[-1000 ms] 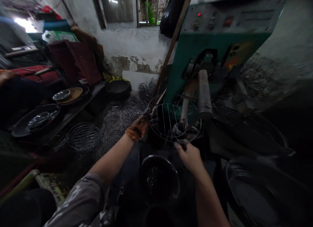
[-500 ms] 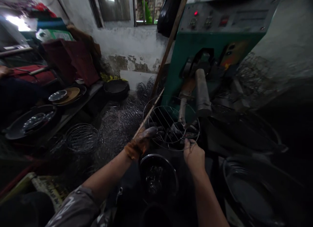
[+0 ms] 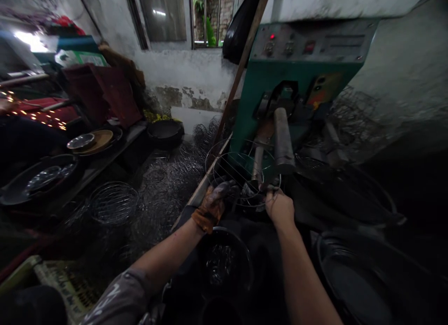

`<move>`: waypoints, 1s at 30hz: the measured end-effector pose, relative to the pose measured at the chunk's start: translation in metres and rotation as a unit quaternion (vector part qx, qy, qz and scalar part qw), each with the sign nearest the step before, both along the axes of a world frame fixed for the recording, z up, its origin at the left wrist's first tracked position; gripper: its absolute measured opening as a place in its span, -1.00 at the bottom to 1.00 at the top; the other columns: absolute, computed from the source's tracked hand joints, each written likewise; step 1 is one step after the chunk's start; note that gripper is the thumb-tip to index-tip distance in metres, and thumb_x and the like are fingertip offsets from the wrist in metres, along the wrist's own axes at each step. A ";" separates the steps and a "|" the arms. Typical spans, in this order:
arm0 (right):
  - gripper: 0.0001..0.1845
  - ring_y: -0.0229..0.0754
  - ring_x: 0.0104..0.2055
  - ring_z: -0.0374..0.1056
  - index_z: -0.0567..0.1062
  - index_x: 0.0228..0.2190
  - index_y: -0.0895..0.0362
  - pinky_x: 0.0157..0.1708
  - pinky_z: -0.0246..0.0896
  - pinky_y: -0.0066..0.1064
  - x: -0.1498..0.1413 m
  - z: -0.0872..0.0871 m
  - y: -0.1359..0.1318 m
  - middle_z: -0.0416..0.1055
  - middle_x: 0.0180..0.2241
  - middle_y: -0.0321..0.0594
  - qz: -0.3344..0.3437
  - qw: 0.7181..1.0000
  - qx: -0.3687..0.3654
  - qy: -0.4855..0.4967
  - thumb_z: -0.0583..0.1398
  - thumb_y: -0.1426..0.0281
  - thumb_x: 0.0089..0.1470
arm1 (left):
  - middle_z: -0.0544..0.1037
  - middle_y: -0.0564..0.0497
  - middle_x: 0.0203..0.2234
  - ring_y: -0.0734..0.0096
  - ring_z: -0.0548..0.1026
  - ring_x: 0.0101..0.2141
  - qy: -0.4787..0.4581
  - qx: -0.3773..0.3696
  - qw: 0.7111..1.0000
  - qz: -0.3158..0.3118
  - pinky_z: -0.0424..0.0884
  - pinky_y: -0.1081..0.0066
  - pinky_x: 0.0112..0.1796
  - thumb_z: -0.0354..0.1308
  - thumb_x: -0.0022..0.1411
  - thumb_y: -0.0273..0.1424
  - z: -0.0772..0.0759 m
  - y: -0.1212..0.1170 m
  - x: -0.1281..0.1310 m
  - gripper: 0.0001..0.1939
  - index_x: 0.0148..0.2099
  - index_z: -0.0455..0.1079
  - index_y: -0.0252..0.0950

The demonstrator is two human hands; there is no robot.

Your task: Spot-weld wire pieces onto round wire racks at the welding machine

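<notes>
A round wire rack (image 3: 235,168) with parallel cross wires is held tilted in front of the green machine (image 3: 241,115). My left hand (image 3: 217,198), in a stained glove with an orange-brown cuff, is closed at the rack's near left side. My right hand (image 3: 280,206) looks bare and pinches the near right rim. The machine's thick metal cylinder (image 3: 283,138) juts out above the rack's right part, and a thinner rod (image 3: 258,161) stands behind its wires. Whether either touches the rack I cannot tell. Below my hands is a dark round bowl (image 3: 249,264) with small shiny wire pieces (image 3: 220,264).
Tangled wire parts (image 3: 161,185) cover the floor at left, with another round wire rack (image 3: 114,201) among them. Pans (image 3: 38,180) stand on a bench, where sparks fly near another person's arm. A large dark basin (image 3: 357,278) is at lower right. A wooden pole (image 3: 241,68) leans beside the machine.
Both hands stay on the rack. My left hand has moved slightly right, and the rack's right side now sits closer under the cylinder. Sparks have appeared at far left. The view has shifted a little.
</notes>
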State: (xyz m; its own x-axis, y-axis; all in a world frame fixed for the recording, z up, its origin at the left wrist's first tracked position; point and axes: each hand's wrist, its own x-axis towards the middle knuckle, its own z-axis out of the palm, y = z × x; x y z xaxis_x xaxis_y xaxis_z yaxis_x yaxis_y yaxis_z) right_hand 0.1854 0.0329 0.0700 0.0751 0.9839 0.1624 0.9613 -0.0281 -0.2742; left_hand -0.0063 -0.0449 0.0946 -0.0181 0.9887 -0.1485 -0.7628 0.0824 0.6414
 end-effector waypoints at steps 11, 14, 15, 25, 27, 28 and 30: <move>-0.62 0.00 -0.36 0.54 0.59 -0.19 0.29 -0.35 0.30 -0.32 0.006 -0.012 0.002 0.60 -0.39 0.07 0.018 0.999 0.024 -0.019 0.02 0.37 0.31 | 0.64 -0.13 -0.13 -0.06 0.54 0.07 0.005 0.049 0.997 0.054 0.38 0.02 0.16 0.50 -0.03 -0.22 -0.009 0.008 0.011 -0.43 0.02 0.50 -0.28; -0.60 0.01 -0.34 0.54 0.60 -0.20 0.29 -0.35 0.30 -0.31 0.010 -0.010 0.002 0.59 -0.39 0.08 0.021 1.000 0.020 -0.011 0.02 0.35 0.33 | 0.63 -0.14 -0.09 -0.03 0.52 0.09 0.018 0.052 0.997 0.048 0.37 0.05 0.18 0.49 0.02 -0.22 -0.006 0.005 0.008 -0.45 0.04 0.49 -0.28; -0.60 0.02 -0.34 0.54 0.60 -0.22 0.29 -0.34 0.30 -0.30 0.012 -0.009 -0.001 0.59 -0.39 0.09 0.021 1.000 0.018 -0.002 0.02 0.34 0.32 | 0.62 -0.14 -0.07 -0.02 0.52 0.10 0.022 0.048 0.998 0.037 0.36 0.07 0.18 0.48 0.04 -0.24 -0.006 0.004 0.004 -0.45 0.06 0.48 -0.26; -0.62 -0.01 -0.21 0.55 0.61 -0.20 0.13 -0.20 0.36 -0.30 -0.011 -0.021 -0.066 0.64 -0.27 -0.03 0.134 0.970 -0.021 0.200 0.07 0.19 0.24 | 0.57 -0.14 0.06 0.04 0.49 0.15 0.014 0.005 0.999 -0.041 0.40 0.07 0.16 0.31 0.26 -0.15 0.003 0.032 -0.053 -0.53 0.16 0.46 -0.18; -0.54 -0.01 -0.29 0.54 0.60 -0.24 0.17 -0.27 0.33 -0.30 -0.022 -0.025 -0.071 0.62 -0.30 0.04 0.102 0.981 0.012 0.164 -0.01 0.18 0.28 | 0.58 -0.15 0.02 0.02 0.50 0.15 0.013 0.002 0.999 -0.046 0.40 0.08 0.16 0.36 0.22 -0.20 0.008 0.030 -0.050 -0.54 0.13 0.47 -0.22; -0.50 -0.01 -0.32 0.53 0.60 -0.25 0.20 -0.29 0.31 -0.30 -0.024 -0.027 -0.072 0.61 -0.32 0.07 0.089 0.984 0.029 0.152 -0.04 0.18 0.30 | 0.59 -0.16 -0.01 0.00 0.51 0.14 0.016 0.002 0.999 -0.046 0.41 0.09 0.16 0.38 0.20 -0.23 0.009 0.025 -0.048 -0.54 0.11 0.48 -0.24; -0.40 0.00 -0.34 0.53 0.60 -0.25 0.24 -0.32 0.29 -0.29 -0.021 -0.032 -0.072 0.60 -0.33 0.13 0.070 0.985 0.059 0.149 -0.10 0.12 0.33 | 0.61 -0.17 -0.05 -0.01 0.53 0.11 0.035 0.008 0.999 -0.038 0.43 0.09 0.14 0.41 0.17 -0.26 0.008 0.010 -0.045 -0.54 0.09 0.49 -0.25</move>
